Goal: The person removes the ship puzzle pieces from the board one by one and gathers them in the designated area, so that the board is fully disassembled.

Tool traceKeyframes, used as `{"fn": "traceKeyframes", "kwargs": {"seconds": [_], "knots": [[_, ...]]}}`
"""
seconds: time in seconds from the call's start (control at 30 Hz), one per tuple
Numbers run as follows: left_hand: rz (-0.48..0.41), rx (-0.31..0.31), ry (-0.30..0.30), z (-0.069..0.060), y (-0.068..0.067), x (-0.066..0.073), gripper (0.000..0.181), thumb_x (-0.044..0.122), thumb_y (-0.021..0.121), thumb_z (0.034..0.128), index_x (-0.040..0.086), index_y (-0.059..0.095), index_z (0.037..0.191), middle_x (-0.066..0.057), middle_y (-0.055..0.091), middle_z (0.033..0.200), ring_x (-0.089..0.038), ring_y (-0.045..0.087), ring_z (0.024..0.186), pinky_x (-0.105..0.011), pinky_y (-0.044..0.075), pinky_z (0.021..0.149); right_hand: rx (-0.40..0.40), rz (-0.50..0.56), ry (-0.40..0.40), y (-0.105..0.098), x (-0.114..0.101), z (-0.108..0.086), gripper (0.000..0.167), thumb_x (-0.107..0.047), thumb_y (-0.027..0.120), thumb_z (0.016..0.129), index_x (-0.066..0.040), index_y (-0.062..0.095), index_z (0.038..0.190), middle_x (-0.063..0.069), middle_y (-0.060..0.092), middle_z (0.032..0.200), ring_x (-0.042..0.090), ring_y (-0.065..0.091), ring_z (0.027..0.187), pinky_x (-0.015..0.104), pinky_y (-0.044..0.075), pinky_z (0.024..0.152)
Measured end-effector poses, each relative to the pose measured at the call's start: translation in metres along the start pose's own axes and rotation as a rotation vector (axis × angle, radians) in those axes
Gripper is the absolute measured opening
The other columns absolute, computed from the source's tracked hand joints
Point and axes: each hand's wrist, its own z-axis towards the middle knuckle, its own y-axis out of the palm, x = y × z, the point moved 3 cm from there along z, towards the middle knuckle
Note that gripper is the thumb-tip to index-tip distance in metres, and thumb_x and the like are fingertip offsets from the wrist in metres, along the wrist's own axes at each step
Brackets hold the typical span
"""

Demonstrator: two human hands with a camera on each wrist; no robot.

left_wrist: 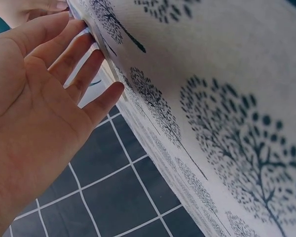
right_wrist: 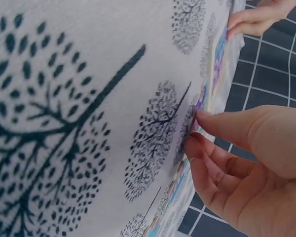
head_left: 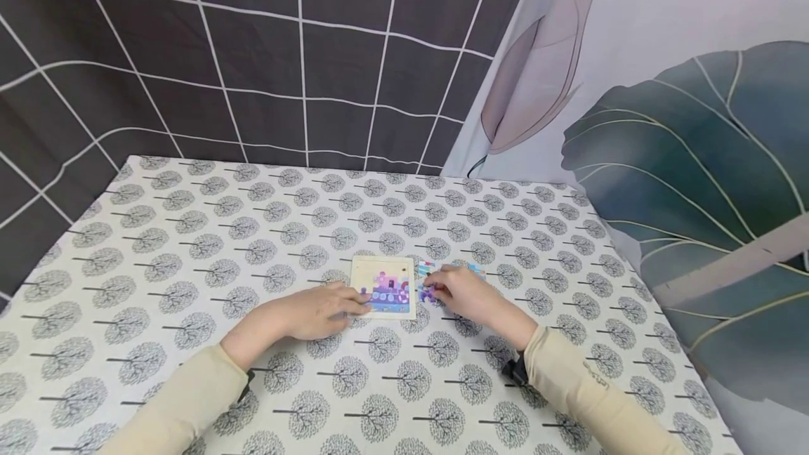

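Head view: a shallow puzzle tray (head_left: 366, 267) lies on the tree-patterned tablecloth (head_left: 284, 427), between 2 bare hands. This view alone shows the tray's face, where a purple and blue picture (head_left: 393, 298) fills the lower part and pale backing lies above. The left hand (head_left: 316, 311) rests at the tray's left edge; the right hand (head_left: 464, 291) is just beside its right edge, over loose pieces (head_left: 436, 267).

Left wrist view: the palm, hidden from above, faces the camera, its fingers extended and slightly spread, gripping nothing, with the tips at the tray's edge.

Right wrist view: thumb and forefinger pinch a purple piece (right_wrist: 199, 104), largely covered by the fingers; the tray appears nearly edge-on beyond, near the left hand.
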Motion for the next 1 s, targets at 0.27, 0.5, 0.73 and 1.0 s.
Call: {"fn": "traceKeyframes", "kwargs": {"seconds": [0.27, 0.5, 0.73, 1.0], "knots": [[-0.008, -0.011, -0.012, 0.001, -0.001, 0.000, 0.038, 0.014, 0.047, 0.0948, 0.009, 0.052, 0.132, -0.006, 0.043, 0.144, -0.033, 0.035, 0.133, -0.051, 0.026, 0.112, 0.009, 0.105, 0.041, -0.005, 0.004, 0.003, 0.023, -0.013, 0.068, 0.083, -0.006, 0.067, 0.105, -0.001, 0.061, 0.084, 0.007, 0.054, 0.071, 0.016, 0.049, 0.061], [-0.017, -0.011, -0.012, 0.002, -0.003, 0.001, 0.038, 0.014, 0.047, 0.0947, 0.008, 0.052, 0.132, -0.006, 0.043, 0.143, -0.033, 0.036, 0.132, -0.051, 0.027, 0.111, 0.086, 0.188, -0.009, -0.010, 0.006, 0.009, 0.029, -0.014, 0.072, 0.079, -0.003, 0.066, 0.106, 0.006, 0.065, 0.092, 0.018, 0.062, 0.084, 0.028, 0.056, 0.076], [-0.012, 0.005, -0.017, 0.002, -0.003, 0.000, 0.038, 0.014, 0.047, 0.0945, 0.010, 0.053, 0.131, -0.005, 0.044, 0.142, -0.031, 0.037, 0.132, -0.050, 0.027, 0.112, 0.011, 0.206, 0.025, -0.002, 0.004, 0.020, 0.040, -0.022, 0.076, 0.076, -0.010, 0.065, 0.112, 0.001, 0.065, 0.099, 0.015, 0.060, 0.092, 0.031, 0.053, 0.083], [-0.021, 0.012, -0.020, 0.001, -0.003, 0.000, 0.037, 0.014, 0.048, 0.0938, 0.011, 0.055, 0.131, -0.004, 0.046, 0.141, -0.030, 0.039, 0.130, -0.050, 0.029, 0.110, -0.020, 0.250, -0.019, 0.009, -0.004, 0.037, 0.043, -0.019, 0.075, 0.077, -0.009, 0.063, 0.117, 0.002, 0.065, 0.107, 0.015, 0.060, 0.097, 0.030, 0.052, 0.084]]}}
